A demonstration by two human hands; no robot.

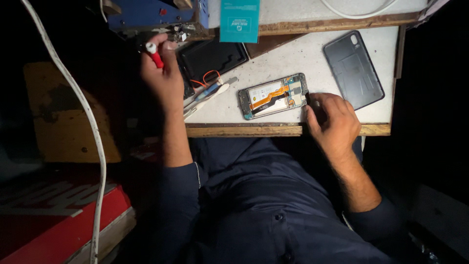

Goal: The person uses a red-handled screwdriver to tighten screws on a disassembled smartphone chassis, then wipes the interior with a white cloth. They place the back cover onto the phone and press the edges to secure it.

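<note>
An opened phone [273, 96] with its back removed lies on the white worktop [293, 61], showing a battery, an orange flex cable and a circuit board. My right hand [332, 121] rests at the phone's right end, fingers curled against its edge. My left hand [163, 73] is raised at the worktop's left side, gripping a red-handled screwdriver [154, 55] with a white cap. The phone's dark grey back cover [352, 68] lies apart at the right.
A black screen panel [212, 56] lies at the back left, with tweezers and a thin pry tool [207, 94] beside it. A teal card [239, 19] stands behind. A blue machine [151, 12] is at top left. A white cable [93, 127] hangs at the left.
</note>
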